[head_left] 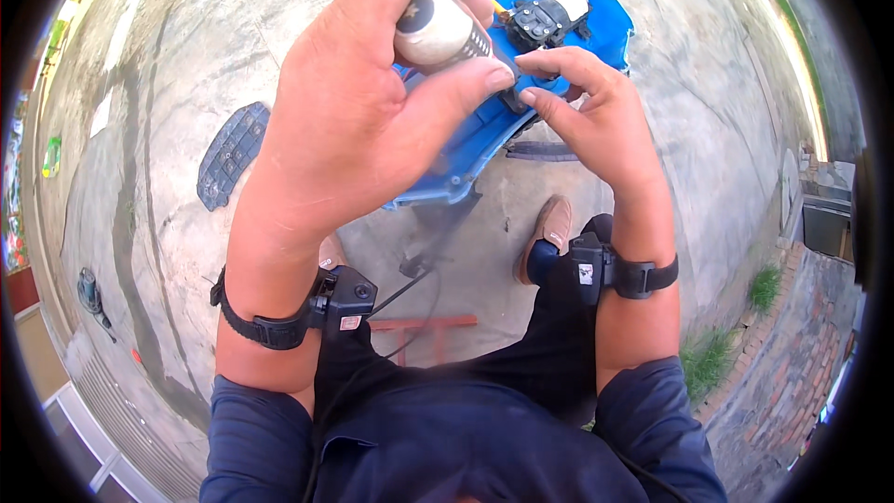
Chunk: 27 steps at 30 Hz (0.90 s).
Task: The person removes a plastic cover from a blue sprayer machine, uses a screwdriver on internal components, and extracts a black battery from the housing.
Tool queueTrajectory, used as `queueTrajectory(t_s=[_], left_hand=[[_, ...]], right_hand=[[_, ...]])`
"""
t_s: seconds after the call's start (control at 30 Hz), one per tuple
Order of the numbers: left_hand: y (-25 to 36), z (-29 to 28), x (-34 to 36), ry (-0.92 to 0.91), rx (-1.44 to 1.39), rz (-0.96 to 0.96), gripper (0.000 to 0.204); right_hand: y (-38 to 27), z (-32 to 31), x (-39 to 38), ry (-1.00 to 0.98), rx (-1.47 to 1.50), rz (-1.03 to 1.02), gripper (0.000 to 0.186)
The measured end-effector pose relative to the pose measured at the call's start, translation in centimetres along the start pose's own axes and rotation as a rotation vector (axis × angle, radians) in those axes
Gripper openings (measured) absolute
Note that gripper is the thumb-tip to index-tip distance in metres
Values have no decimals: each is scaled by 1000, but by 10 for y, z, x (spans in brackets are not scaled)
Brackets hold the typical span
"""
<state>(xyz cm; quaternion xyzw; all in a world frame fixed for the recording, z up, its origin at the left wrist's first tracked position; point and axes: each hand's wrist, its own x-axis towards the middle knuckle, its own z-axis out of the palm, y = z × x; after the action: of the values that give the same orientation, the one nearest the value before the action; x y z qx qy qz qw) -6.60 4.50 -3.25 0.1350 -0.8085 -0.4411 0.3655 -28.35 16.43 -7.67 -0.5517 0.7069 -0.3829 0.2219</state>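
My left hand (358, 93) is closed round a small pump (438, 33), its whitish round body tipped up toward me and its black head pointing right. The thumb presses along the underside. My right hand (601, 112) pinches a small dark part (524, 84) at the black end with thumb and forefinger; the exact shape of that part is hard to make out. Beyond and under the hands lies a blue plastic shell (605, 23). A second pump (549, 19), black-headed with a white motor, rests on it. My hands cover the middle of the shell.
A dark ribbed panel (231, 156) lies on the concrete left of my left forearm. Near my feet is a reddish metal frame (428, 323). A dark power tool (90, 293) lies farther left. Grass (708, 359) and brick paving (782, 391) edge the right side.
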Motion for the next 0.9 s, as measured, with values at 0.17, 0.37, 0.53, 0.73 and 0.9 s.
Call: queueTrajectory(t_s=[0.17, 0.37, 0.53, 0.73, 0.9], left_hand=[[-3, 22, 8, 219, 132, 120, 45], [-1, 20, 7, 50, -38, 12, 63], [-45, -29, 1, 291, 124, -114, 45], [-98, -20, -40, 168, 552, -339, 41], [-91, -6, -38, 76, 531, -455, 35]], right_hand=[[-16, 1, 4, 90, 133, -260, 41], [-20, 12, 8, 233, 13, -374, 46], [-23, -4, 16, 307, 478, -375, 47], [-20, -11, 24, 410, 404, -318, 35], [-23, -2, 42, 387, 434, -417, 36]])
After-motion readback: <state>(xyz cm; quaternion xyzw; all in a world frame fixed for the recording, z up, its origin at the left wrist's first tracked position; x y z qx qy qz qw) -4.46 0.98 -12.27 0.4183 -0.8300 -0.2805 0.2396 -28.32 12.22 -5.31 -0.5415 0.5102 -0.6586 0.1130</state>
